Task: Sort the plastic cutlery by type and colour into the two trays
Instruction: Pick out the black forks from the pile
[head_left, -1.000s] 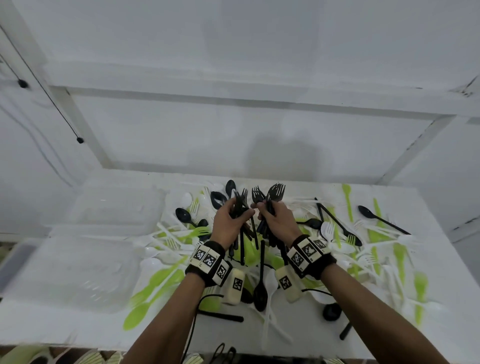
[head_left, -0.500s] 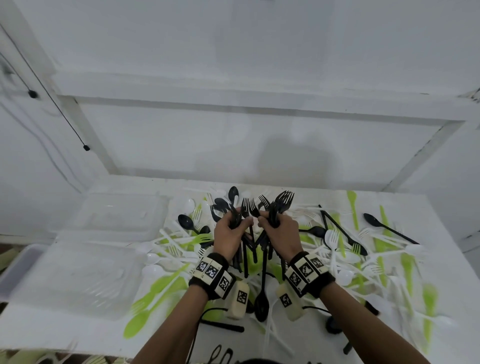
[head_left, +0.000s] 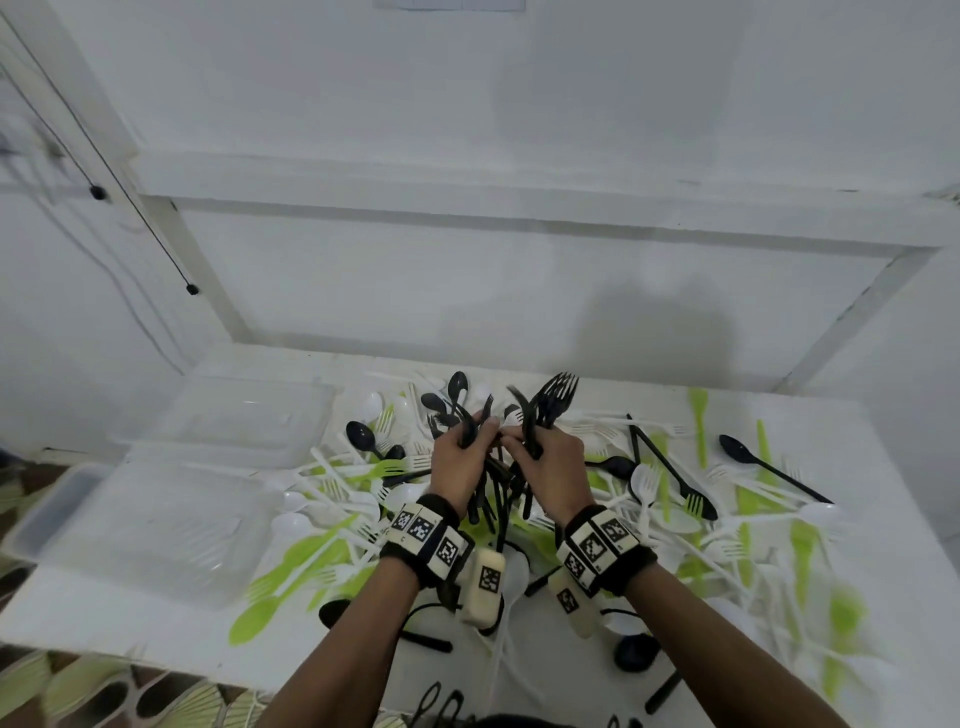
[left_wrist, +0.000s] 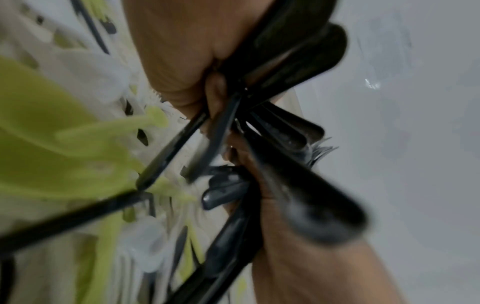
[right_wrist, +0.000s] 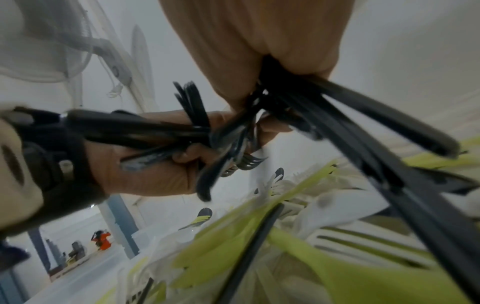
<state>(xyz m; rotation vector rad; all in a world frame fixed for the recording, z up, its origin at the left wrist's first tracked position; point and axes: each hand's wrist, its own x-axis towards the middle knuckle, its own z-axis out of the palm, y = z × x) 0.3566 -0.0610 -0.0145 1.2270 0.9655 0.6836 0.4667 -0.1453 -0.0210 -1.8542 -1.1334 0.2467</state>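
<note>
Right now both hands are raised together over the middle of the white table (head_left: 571, 670), each with its fingers curled tight round a bunch of black cutlery. The left hand (head_left: 460, 462) grips a bundle of black handles (head_left: 493, 499) that hang down below the fist, with a fork tip or two poking up above it. The right hand (head_left: 553, 460) holds a bunch of black forks (head_left: 556, 397), tines fanned upward; the two bunches cross between the hands, and it looks as if the hands touch there, though blur makes that hard to settle. Below them lies a loose heap of white, green and black cutlery (head_left: 644, 499) spread over the table. Two clear plastic trays sit at the left: the far tray (head_left: 249, 415) and the near tray (head_left: 150, 525), the near one showing faint white forks.
</note>
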